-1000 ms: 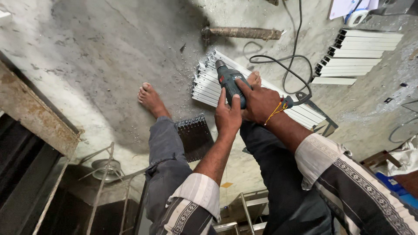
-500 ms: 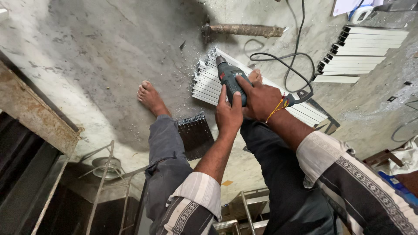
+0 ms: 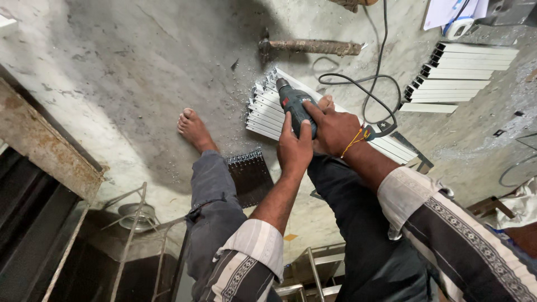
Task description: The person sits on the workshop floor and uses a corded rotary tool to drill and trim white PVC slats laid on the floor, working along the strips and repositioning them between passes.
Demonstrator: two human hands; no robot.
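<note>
Off past the fingers, a rusty metal bar [image 3: 310,47] lies across the concrete floor [image 3: 140,67]. A second stack of white profiles [image 3: 458,78] sits well apart from the fingers, up at the right. Nearer the fingers, a dark spiral-bound notebook [image 3: 249,178] rests on the floor. Far below and left of them, a round metal dish [image 3: 133,215] shows under a metal frame [image 3: 134,235].

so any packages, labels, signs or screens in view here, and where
White paper sheets: top right edge on the floor, flat, under a white and blue object; any print too small to tell.
Dark spiral notebook: on the floor by the left knee, closed, no label showing.
No screens or signs.
</note>
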